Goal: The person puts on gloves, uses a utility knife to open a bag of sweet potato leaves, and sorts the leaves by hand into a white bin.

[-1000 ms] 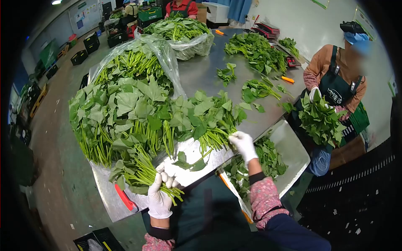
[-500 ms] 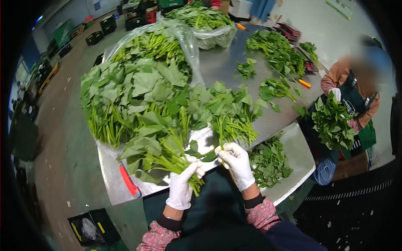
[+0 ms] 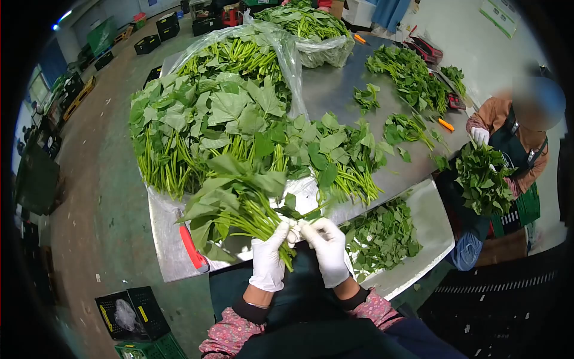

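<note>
At near edge of table, left hand curled round leafy bunch; right hand angled inward, fingers pinched narrow, meeting left fingertips.

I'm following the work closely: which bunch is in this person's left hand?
The bunch beside the red tool: the left hand grips its stems. The co-worker holds another.

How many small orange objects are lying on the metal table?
2: one toward the co-worker, beside loose greens; the other near the far end, right of the bagged greens. Leaves may hide more.
</note>
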{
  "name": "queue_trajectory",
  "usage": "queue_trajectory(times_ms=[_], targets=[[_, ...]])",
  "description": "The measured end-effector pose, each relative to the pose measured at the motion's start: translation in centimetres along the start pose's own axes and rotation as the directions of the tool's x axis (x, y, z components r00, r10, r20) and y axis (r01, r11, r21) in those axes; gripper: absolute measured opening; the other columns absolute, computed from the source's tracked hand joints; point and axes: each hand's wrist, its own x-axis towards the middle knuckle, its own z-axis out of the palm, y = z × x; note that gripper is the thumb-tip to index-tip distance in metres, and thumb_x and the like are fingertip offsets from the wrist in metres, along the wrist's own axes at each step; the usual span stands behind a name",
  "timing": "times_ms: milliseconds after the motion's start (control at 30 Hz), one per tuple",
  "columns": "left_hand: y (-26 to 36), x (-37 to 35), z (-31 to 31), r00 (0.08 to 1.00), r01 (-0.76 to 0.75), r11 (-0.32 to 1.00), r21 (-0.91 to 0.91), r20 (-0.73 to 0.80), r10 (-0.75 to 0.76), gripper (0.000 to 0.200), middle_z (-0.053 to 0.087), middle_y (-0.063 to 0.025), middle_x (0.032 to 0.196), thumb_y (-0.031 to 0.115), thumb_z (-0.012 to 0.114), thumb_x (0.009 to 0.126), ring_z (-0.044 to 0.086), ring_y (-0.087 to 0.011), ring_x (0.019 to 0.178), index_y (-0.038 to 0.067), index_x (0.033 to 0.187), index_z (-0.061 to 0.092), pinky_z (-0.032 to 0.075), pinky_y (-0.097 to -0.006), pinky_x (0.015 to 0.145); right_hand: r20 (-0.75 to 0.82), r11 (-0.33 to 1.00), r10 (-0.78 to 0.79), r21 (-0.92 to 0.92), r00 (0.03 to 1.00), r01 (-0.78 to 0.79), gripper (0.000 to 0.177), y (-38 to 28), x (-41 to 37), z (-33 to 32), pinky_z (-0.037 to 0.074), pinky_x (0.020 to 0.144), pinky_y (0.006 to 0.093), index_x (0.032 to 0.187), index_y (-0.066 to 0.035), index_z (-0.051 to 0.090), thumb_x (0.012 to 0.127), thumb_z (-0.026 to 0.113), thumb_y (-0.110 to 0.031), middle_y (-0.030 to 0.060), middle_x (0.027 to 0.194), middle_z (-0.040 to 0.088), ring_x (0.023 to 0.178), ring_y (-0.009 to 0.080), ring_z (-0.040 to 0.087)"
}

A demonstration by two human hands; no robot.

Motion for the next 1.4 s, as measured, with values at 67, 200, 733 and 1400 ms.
queue_trajectory(times_ms=[67,200,733,1400], targets=[[1.4,-0.1,0.9,0.995,-0.052,0.998,-0.023,-0.089,0.05,0.017,0.065,-0.0072,0.076,0.014,0.06,0.096,0.057,-0.0125,0.059,-0.001,0.102,0.061,0.046,-0.0253,0.053,-0.155,0.976,0.023,0.217,0.988,0.011,0.008,-0.1,0.8,-1.2,0.041,0.052,0.0211,0.092,-0.004,0.057,0.098,0.055,-0.009,0.0027,0.079,0.06,0.059,0.0073,0.05],[2.9,0.2,-0.5,0.997,-0.063,0.998,0.03,0.048,0.061,0.016,0.066,-0.0088,0.077,0.014,0.062,0.095,0.057,-0.0115,0.056,-0.001,0.093,0.063,0.046,-0.0251,0.052,-0.386,0.808,0.121,0.573,0.915,0.135,0.028,-1.3,4.1,-8.3,0.045,0.063,0.0245,0.108,-0.006,0.058,0.099,0.055,-0.033,-0.0001,0.087,0.059,0.068,0.0079,0.051],[-0.2,-0.9,0.3,0.968,0.133,0.93,0.343,0.158,-0.196,0.008,0.063,-0.0024,0.073,0.007,0.062,0.093,0.049,-0.0069,0.053,0.001,0.095,0.065,0.037,-0.0216,0.05,0.176,0.803,-0.187,-0.539,0.967,0.253,0.008,-3.7,0.3,-1.2,0.051,0.06,0.0279,0.094,-0.001,0.064,0.089,0.064,-0.007,0.0085,0.077,0.065,0.066,0.0161,0.066],[3.0,-1.3,-0.2,0.975,-0.203,0.979,-0.032,0.088,0.206,0.02,0.063,-0.0096,0.09,0.02,0.058,0.098,0.063,-0.0164,0.074,0.007,0.112,0.051,0.051,-0.0276,0.059,-0.246,0.167,-0.324,-0.965,0.914,-0.201,0.032,2.3,9.5,-17.6,0.052,0.072,0.0428,0.096,-0.011,0.067,0.083,0.068,-0.041,0.0121,0.088,0.069,0.082,0.0337,0.067]])
